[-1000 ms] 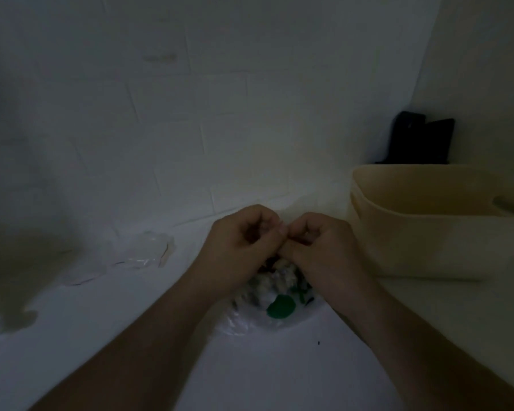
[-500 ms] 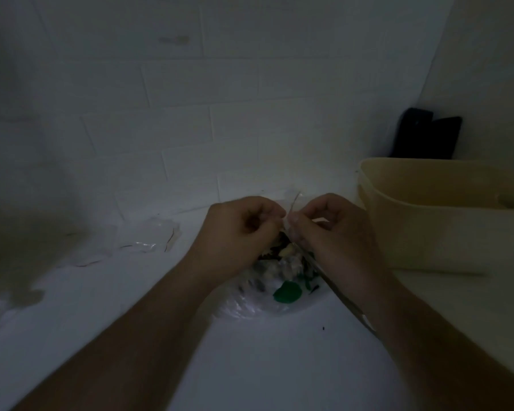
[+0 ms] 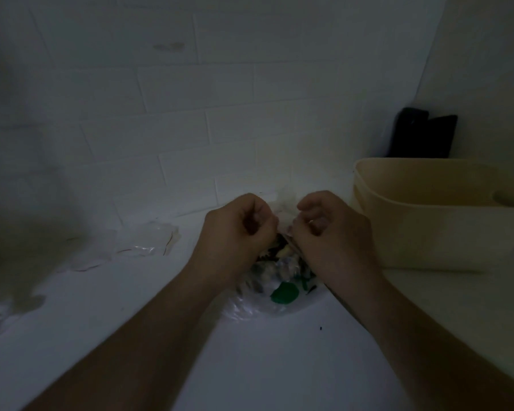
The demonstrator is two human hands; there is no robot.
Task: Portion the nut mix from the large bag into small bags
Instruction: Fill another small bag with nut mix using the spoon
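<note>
Hands pinching upright bag top, seemingly.

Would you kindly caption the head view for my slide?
Both hands, left hand and right hand, pinch the nut-mix bag top beside a beige bin.

Dim light falls on a white brick-patterned wall meeting a plain side wall behind the white counter.
</note>
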